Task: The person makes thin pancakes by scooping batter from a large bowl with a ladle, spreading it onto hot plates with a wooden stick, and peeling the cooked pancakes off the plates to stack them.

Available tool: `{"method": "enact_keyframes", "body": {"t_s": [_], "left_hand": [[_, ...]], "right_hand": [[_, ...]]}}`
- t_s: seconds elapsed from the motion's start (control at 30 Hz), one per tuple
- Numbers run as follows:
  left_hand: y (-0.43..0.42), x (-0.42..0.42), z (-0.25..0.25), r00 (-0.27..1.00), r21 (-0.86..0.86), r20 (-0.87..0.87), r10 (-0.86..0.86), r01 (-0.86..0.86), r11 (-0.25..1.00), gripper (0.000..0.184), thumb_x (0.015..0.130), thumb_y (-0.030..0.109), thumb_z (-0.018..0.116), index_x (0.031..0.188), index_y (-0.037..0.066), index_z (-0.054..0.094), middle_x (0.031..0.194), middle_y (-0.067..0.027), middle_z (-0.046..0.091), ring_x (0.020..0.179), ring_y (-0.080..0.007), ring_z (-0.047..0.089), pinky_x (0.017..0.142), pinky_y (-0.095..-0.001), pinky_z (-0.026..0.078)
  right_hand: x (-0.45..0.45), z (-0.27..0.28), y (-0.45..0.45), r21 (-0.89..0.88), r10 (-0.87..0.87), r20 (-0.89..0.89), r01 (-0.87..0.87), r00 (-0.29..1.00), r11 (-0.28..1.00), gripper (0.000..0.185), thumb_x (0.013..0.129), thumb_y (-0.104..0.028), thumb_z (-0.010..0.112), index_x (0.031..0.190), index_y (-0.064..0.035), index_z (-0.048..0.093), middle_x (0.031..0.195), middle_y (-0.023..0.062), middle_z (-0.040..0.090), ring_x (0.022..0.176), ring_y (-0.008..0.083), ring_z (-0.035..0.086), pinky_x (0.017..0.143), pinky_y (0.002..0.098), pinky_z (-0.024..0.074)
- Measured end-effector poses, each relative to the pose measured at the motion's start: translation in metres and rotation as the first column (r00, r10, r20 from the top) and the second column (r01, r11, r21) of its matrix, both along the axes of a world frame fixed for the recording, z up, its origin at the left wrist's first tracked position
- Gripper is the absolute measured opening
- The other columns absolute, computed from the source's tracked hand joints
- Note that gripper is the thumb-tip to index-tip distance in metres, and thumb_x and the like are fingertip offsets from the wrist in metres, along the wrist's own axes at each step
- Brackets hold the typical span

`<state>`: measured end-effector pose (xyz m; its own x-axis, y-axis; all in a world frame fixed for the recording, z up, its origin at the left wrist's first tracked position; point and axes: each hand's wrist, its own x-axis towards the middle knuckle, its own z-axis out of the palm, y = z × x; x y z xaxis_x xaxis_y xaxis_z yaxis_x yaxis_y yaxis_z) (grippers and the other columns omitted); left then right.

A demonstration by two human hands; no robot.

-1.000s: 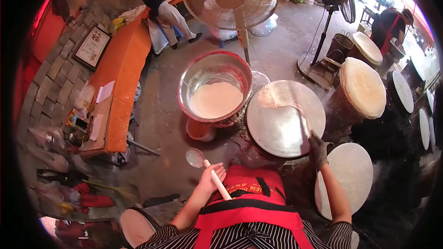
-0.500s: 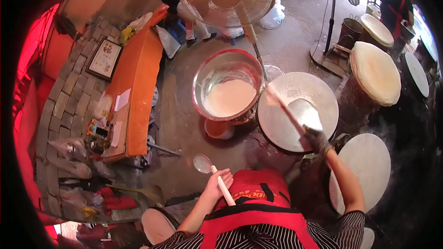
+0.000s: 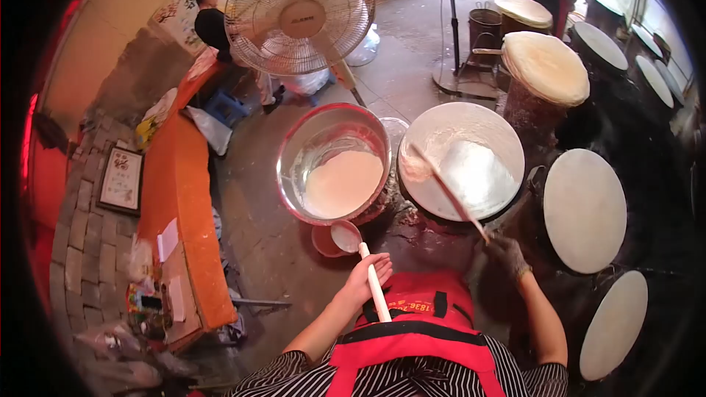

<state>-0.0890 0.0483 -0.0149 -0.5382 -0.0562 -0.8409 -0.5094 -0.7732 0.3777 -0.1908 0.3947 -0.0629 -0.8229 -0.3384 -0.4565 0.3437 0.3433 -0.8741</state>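
Note:
My left hand [image 3: 368, 276] is closed round the white handle of a ladle [image 3: 346, 236], whose bowl hangs over a small reddish pot [image 3: 323, 240]. My right hand [image 3: 507, 256], in a dark glove, grips a long thin wooden spreader [image 3: 452, 197]. The spreader slants up and left across a round griddle [image 3: 507, 165], where pale batter [image 3: 441, 129] lies in a thin layer round a shiny bare patch. Left of the griddle stands a metal basin [image 3: 288, 169] with a red rim, holding pale batter.
A large fan [image 3: 302, 17] stands ahead, with a second fan [image 3: 450, 26] farther right. Stacked flatbreads [image 3: 546, 68] sit beyond the griddle. More round griddles [image 3: 585, 211] line the right. An orange-covered table [image 3: 176, 213] is at left. Two people are in the background.
The spreader has swung from the griddle's right side to its left, still in my right hand. The view has shifted, and the ladle now appears over the small pot.

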Motion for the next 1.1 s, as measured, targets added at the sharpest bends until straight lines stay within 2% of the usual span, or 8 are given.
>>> {"method": "enact_keyframes", "body": {"t_s": [0.23,0.53,0.63,0.7,0.77,0.87,0.97,1.1], "left_hand": [[-0.109,0.021,-0.048,0.994,0.025,0.03,-0.102,0.101,0.995,0.02,0.075,0.013,0.064,0.091,0.002,0.058,0.096,-0.0053,0.054,0.092,-0.0167,0.054,0.083,-0.0288,0.048],[-0.199,0.122,-0.046,0.974,-0.002,0.04,0.225,-0.225,0.974,0.024,0.075,0.01,0.062,0.094,-0.002,0.053,0.1,-0.0081,0.054,0.104,-0.0193,0.05,0.089,-0.0289,0.044],[-0.226,0.155,-0.058,0.955,-0.08,0.083,0.286,-0.28,0.957,0.027,0.074,0.008,0.06,0.097,-0.001,0.05,0.104,-0.0076,0.053,0.104,-0.0186,0.05,0.091,-0.0299,0.042],[-0.237,0.166,-0.062,0.947,-0.085,0.094,0.308,-0.301,0.95,0.028,0.074,0.008,0.06,0.098,0.0,0.05,0.105,-0.0074,0.053,0.104,-0.0183,0.049,0.091,-0.0301,0.042],[-0.24,0.173,-0.064,0.943,-0.078,0.097,0.317,-0.311,0.947,0.029,0.073,0.009,0.06,0.099,0.0,0.049,0.106,-0.0073,0.053,0.105,-0.0182,0.049,0.091,-0.0303,0.042],[-0.243,0.169,-0.064,0.955,-0.044,0.081,0.285,-0.282,0.958,0.033,0.074,0.01,0.06,0.102,-0.001,0.047,0.108,-0.0076,0.052,0.106,-0.0193,0.048,0.093,-0.031,0.041],[-0.241,0.155,-0.068,0.969,0.003,0.035,0.247,-0.247,0.969,0.031,0.075,0.011,0.06,0.1,-0.002,0.048,0.104,-0.0094,0.052,0.107,-0.02,0.048,0.093,-0.0313,0.041],[-0.228,0.143,-0.072,0.981,0.063,0.046,0.191,-0.194,0.979,0.02,0.078,0.009,0.057,0.095,0.0,0.051,0.1,-0.0106,0.059,0.097,-0.0212,0.056,0.085,-0.0321,0.049]], "right_hand": [[0.169,-0.095,-0.057,-0.238,-0.624,-0.065,0.595,0.779,0.768,0.047,0.078,-0.007,0.06,0.123,-0.0004,0.047,0.097,0.0066,0.061,0.074,0.0083,0.055,0.063,0.0277,0.0475],[-0.073,-0.177,-0.41,0.457,0.131,-0.877,0.718,0.462,0.525,0.01,0.075,-0.015,0.055,0.083,-0.0085,0.053,0.077,0.0099,0.054,0.074,0.0257,0.055,0.065,0.0351,0.0447],[-0.133,-0.185,-0.465,-0.279,-0.826,-0.066,0.784,0.56,0.554,0.019,0.088,-0.026,0.045,0.087,-0.0071,0.047,0.062,0.0055,0.049,0.048,0.019,0.051,0.038,0.0285,0.0393],[-0.115,-0.144,-0.472,-0.262,-0.893,0.119,0.881,0.435,0.395,0.018,0.087,-0.022,0.044,0.086,-0.0053,0.049,0.066,0.0079,0.052,0.054,0.021,0.054,0.044,0.0304,0.0432],[-0.087,-0.187,-0.464,-0.136,-0.754,-0.488,0.816,0.439,0.562,0.017,0.086,-0.021,0.045,0.085,-0.0049,0.051,0.069,0.0095,0.055,0.058,0.0225,0.056,0.049,0.0311,0.0447],[-0.006,-0.186,-0.43,0.185,-0.572,-0.467,0.707,0.675,0.683,0.016,0.084,-0.021,0.046,0.082,-0.0068,0.054,0.075,0.0083,0.057,0.069,0.0221,0.056,0.06,0.0308,0.046],[0.046,-0.141,-0.407,-0.337,-0.858,0.261,0.875,0.443,0.349,0.015,0.086,-0.026,0.049,0.081,-0.0121,0.049,0.062,0.0022,0.051,0.051,0.016,0.05,0.041,0.0288,0.0396],[0.082,-0.126,-0.336,-0.252,-0.847,0.362,0.915,0.39,0.313,0.024,0.086,-0.038,0.048,0.077,-0.0155,0.046,0.052,0.0014,0.043,0.038,0.0155,0.043,0.031,0.0256,0.0322]]}}
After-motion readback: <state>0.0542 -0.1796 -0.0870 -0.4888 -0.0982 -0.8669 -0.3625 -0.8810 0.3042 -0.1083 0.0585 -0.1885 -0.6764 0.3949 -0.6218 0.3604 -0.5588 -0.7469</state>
